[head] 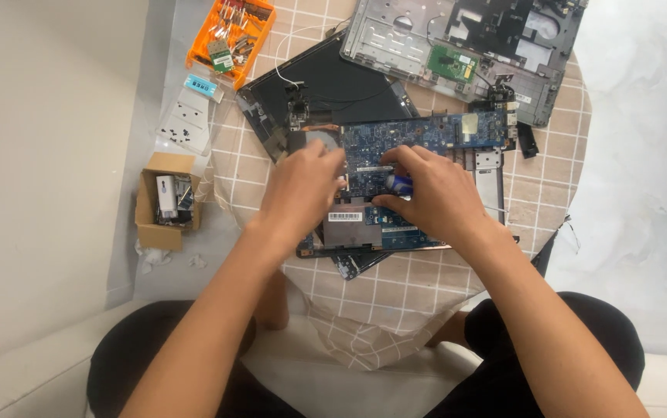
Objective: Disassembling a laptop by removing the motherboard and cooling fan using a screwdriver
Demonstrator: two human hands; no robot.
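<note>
On the blue circuit board (419,147) we rest our left hand (302,182), fingers curled. Our right hand (434,197) pinches a blue-handled screwdriver (399,183) beside it.

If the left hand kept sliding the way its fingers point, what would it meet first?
Probably the right hand: the left hand points right across the blue circuit board, and their fingertips nearly meet there, though depth is unclear.
</note>
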